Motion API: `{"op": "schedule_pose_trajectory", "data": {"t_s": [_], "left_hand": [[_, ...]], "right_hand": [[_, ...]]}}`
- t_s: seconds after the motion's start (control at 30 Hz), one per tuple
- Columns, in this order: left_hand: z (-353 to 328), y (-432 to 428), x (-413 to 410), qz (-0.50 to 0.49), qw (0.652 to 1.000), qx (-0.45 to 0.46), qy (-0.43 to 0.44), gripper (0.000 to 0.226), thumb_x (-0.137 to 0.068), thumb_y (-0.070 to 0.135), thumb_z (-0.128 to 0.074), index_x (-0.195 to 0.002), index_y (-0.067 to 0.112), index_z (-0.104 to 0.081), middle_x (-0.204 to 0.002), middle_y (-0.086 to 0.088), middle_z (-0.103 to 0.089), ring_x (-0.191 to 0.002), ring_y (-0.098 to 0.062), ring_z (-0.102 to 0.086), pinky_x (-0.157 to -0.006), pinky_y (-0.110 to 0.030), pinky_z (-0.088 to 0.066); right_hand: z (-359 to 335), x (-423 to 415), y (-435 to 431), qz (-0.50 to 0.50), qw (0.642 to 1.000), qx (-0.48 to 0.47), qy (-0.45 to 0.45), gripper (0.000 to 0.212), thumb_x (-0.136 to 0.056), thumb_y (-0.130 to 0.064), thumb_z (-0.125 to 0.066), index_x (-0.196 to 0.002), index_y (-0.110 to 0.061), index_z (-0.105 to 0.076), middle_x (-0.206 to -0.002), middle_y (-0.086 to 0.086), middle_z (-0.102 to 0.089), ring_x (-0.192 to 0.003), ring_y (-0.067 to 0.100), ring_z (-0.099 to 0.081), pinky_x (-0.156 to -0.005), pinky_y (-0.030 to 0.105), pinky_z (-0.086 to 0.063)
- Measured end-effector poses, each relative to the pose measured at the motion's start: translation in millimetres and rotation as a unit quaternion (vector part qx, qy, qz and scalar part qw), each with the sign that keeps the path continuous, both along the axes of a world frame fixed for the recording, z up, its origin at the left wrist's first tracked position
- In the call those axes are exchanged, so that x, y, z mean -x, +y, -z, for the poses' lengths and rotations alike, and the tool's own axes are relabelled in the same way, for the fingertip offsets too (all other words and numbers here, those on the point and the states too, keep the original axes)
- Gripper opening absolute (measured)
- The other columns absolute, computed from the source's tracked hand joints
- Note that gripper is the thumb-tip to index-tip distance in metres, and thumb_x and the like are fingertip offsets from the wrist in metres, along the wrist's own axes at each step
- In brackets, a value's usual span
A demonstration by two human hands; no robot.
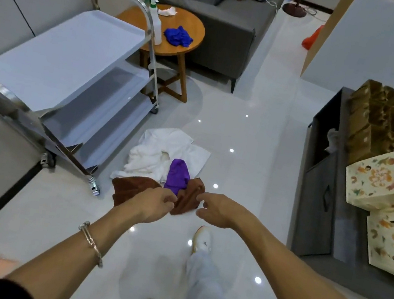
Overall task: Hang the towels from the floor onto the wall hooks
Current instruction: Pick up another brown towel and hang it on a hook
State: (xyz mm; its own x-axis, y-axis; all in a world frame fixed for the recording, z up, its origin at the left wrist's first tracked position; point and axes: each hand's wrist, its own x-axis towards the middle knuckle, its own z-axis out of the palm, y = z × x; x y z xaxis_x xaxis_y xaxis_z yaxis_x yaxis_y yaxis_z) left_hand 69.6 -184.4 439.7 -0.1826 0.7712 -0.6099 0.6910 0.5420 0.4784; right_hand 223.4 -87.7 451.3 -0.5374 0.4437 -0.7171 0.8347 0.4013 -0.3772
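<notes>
A: Where are the towels?

B: In a heap on the floor (246, 131), just beside the steel trolley (76, 51). The white towel (164, 149) lies furthest off, the purple towel (178, 176) lies on top in the middle, and the brown towel (132, 188) is nearest the person.

A: And the hands?

B: Both reach out over the brown one. The left hand (155, 205) has its fingers (171, 201) curled right at the cloth, but I cannot tell whether they pinch it or only hover in front of it. The right hand (219, 210) is loosely curled beside the towel's corner, and I see no cloth between its fingers.

A: So which step is this?

B: The first pickup, I would judge. Nothing is hung and no hooks are in view.

A: What does the next move call for?

B: Closing on the brown towel alone, probably at an edge or corner. The purple one overlaps it, so a careless lift could drag that along. Then find the wall hooks, which must be elsewhere.
</notes>
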Motion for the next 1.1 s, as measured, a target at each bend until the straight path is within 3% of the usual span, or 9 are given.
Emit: {"op": "schedule_pose_trajectory", "data": {"t_s": [0.17, 0.3, 0.4, 0.47, 0.53, 0.67, 0.8, 1.1], "left_hand": [[8, 66, 25, -0.067, 0.998, -0.001, 0.010, 0.033, -0.095, 0.021, -0.044, -0.126, 0.019, -0.056, -0.125, 0.000, -0.059, -0.104, -0.014, -0.057, -0.081, -0.018, -0.037], [13, 114, 31, -0.110, 0.994, 0.019, 0.016, 0.029, -0.095, 0.017, -0.044, -0.119, 0.018, -0.061, -0.121, -0.002, -0.063, -0.107, -0.018, -0.058, -0.080, -0.017, -0.036], [28, 134, 34, -0.152, 0.988, 0.039, 0.017, 0.032, -0.096, 0.019, -0.045, -0.124, 0.019, -0.059, -0.130, 0.000, -0.058, -0.117, -0.018, -0.053, -0.087, -0.016, -0.033], [38, 138, 33, -0.168, 0.984, 0.060, 0.012, 0.033, -0.096, 0.020, -0.045, -0.126, 0.021, -0.057, -0.132, 0.000, -0.057, -0.119, -0.019, -0.052, -0.087, -0.017, -0.033], [51, 139, 34, -0.186, 0.978, 0.091, 0.005, 0.033, -0.096, 0.021, -0.044, -0.127, 0.022, -0.056, -0.133, -0.001, -0.056, -0.118, -0.020, -0.052, -0.085, -0.018, -0.033], [86, 144, 38, -0.210, 0.968, 0.135, -0.014, 0.032, -0.097, 0.020, -0.042, -0.127, 0.021, -0.055, -0.134, -0.001, -0.054, -0.118, -0.018, -0.052, -0.086, -0.018, -0.032], [131, 159, 35, -0.207, 0.966, 0.153, -0.030, 0.033, -0.098, 0.019, -0.042, -0.128, 0.020, -0.055, -0.133, -0.003, -0.056, -0.115, -0.019, -0.054, -0.085, -0.015, -0.032], [270, 192, 52, -0.175, 0.969, 0.163, -0.061, 0.033, -0.097, 0.021, -0.046, -0.130, 0.020, -0.052, -0.133, -0.001, -0.056, -0.116, -0.018, -0.056, -0.105, -0.029, -0.040]], "right_hand": [[30, 43, 90, -0.048, 0.999, -0.004, 0.015, 0.034, -0.092, -0.029, -0.045, -0.124, -0.018, -0.052, -0.128, 0.007, -0.052, -0.110, 0.028, -0.053, -0.091, 0.035, -0.046], [46, 69, 152, -0.063, 0.998, 0.011, 0.030, 0.005, -0.093, -0.024, -0.046, -0.090, -0.021, -0.049, -0.099, 0.005, -0.055, -0.091, 0.024, -0.053, -0.069, 0.028, -0.038], [75, 87, 180, -0.086, 0.996, 0.032, 0.022, 0.012, -0.093, -0.026, -0.046, -0.097, -0.018, -0.055, -0.099, 0.004, -0.057, -0.091, 0.024, -0.055, -0.081, 0.033, -0.045], [97, 96, 185, -0.106, 0.992, 0.066, 0.018, 0.013, -0.091, -0.024, -0.048, -0.090, -0.020, -0.061, -0.102, 0.004, -0.062, -0.093, 0.023, -0.055, -0.084, 0.033, -0.047], [116, 102, 184, -0.125, 0.988, 0.086, 0.021, 0.018, -0.091, -0.026, -0.051, -0.100, -0.021, -0.066, -0.111, 0.006, -0.063, -0.100, 0.023, -0.056, -0.089, 0.033, -0.046], [150, 108, 179, -0.134, 0.983, 0.129, 0.007, 0.041, -0.095, -0.023, -0.049, -0.134, -0.013, -0.049, -0.140, 0.010, -0.049, -0.123, 0.026, -0.049, -0.103, 0.032, -0.037], [191, 105, 174, -0.102, 0.981, 0.165, 0.012, 0.040, -0.097, -0.019, -0.046, -0.136, -0.008, -0.047, -0.143, 0.012, -0.046, -0.128, 0.025, -0.045, -0.104, 0.029, -0.034], [326, 96, 181, -0.053, 0.986, 0.158, -0.019, 0.042, -0.099, -0.021, -0.041, -0.140, -0.013, -0.041, -0.142, 0.005, -0.042, -0.126, 0.021, -0.045, -0.106, 0.026, -0.032]]}}
